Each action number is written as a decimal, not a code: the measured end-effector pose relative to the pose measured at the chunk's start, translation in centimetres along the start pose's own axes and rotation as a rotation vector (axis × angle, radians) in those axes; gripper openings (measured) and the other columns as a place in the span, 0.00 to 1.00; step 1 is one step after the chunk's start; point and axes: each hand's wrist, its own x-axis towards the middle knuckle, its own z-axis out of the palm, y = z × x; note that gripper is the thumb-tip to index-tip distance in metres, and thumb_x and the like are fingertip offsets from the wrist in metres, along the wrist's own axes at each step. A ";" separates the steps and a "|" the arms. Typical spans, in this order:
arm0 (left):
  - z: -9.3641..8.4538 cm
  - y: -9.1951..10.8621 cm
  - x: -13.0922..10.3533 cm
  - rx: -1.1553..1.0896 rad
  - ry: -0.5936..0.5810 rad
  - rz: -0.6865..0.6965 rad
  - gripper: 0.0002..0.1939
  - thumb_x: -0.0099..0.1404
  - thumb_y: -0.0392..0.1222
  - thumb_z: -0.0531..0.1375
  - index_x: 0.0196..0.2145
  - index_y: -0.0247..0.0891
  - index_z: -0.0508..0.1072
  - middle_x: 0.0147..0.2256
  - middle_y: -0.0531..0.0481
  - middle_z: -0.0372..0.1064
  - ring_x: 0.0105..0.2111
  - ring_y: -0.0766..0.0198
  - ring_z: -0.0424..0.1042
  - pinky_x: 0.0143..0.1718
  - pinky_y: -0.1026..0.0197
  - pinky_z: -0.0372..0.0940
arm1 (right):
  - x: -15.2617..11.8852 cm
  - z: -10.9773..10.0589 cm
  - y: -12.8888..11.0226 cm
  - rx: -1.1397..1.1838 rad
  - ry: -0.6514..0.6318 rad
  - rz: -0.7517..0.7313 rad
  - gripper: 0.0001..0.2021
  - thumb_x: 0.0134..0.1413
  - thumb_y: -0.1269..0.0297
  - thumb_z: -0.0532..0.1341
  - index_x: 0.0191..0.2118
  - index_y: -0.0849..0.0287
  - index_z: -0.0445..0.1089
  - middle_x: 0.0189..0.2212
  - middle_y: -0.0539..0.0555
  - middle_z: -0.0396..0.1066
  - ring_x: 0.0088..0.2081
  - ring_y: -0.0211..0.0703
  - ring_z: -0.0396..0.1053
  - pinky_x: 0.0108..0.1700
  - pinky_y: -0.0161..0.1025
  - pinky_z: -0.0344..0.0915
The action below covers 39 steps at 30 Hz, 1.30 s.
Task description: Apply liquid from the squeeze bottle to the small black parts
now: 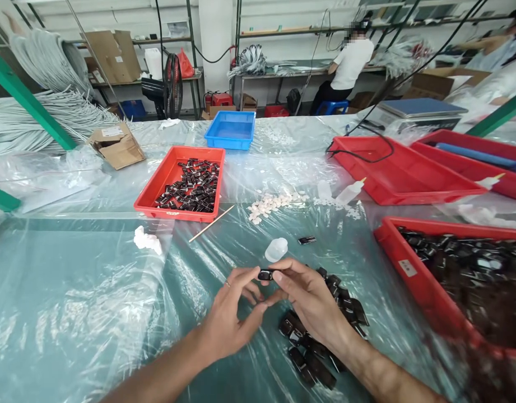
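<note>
A small glossy black piece (265, 275) is held up between both hands. My right hand (303, 291) pinches its right end between thumb and fingers. At its left end, the fingertips of my left hand (235, 308) touch it, the left thumb held apart lower down. Just beyond the hands lies a translucent round dish (276, 249), and a single black piece (307, 240) rests to its right. More black pieces (312, 364) are heaped under and around my right hand and forearm. Several small white pieces (272, 205) are scattered farther back.
A red tray (142, 206) of black pieces stands back left, with a wooden stick (211, 224) beside it. Another full red tray (413, 280) is at the right. Farther back are a blue tray (229, 144), empty red trays (392, 193) and a white-shirted person (352, 64).
</note>
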 end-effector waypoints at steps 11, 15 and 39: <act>0.3 -0.4 -1.1 0.069 -0.105 -0.182 0.43 0.76 0.48 0.61 0.79 0.72 0.47 0.61 0.42 0.74 0.49 0.42 0.83 0.54 0.32 0.86 | 0.8 -1.3 -0.4 -0.280 0.035 -0.201 0.07 0.66 0.49 0.72 0.43 0.43 0.82 0.35 0.49 0.82 0.30 0.49 0.81 0.32 0.45 0.86; -0.2 -0.6 -0.7 0.215 -0.081 -0.142 0.41 0.75 0.52 0.65 0.77 0.69 0.52 0.60 0.42 0.78 0.54 0.40 0.84 0.54 0.36 0.86 | 0.3 -1.5 -1.2 -0.623 -0.014 -0.316 0.09 0.65 0.56 0.72 0.48 0.40 0.74 0.38 0.47 0.82 0.32 0.48 0.83 0.32 0.44 0.84; -2.0 0.0 1.7 0.162 0.089 -0.089 0.07 0.81 0.45 0.61 0.53 0.49 0.75 0.45 0.48 0.90 0.41 0.56 0.89 0.37 0.58 0.81 | 4.9 -7.5 0.3 -1.055 -0.006 -0.400 0.10 0.66 0.58 0.70 0.50 0.50 0.78 0.61 0.59 0.81 0.61 0.61 0.81 0.64 0.64 0.78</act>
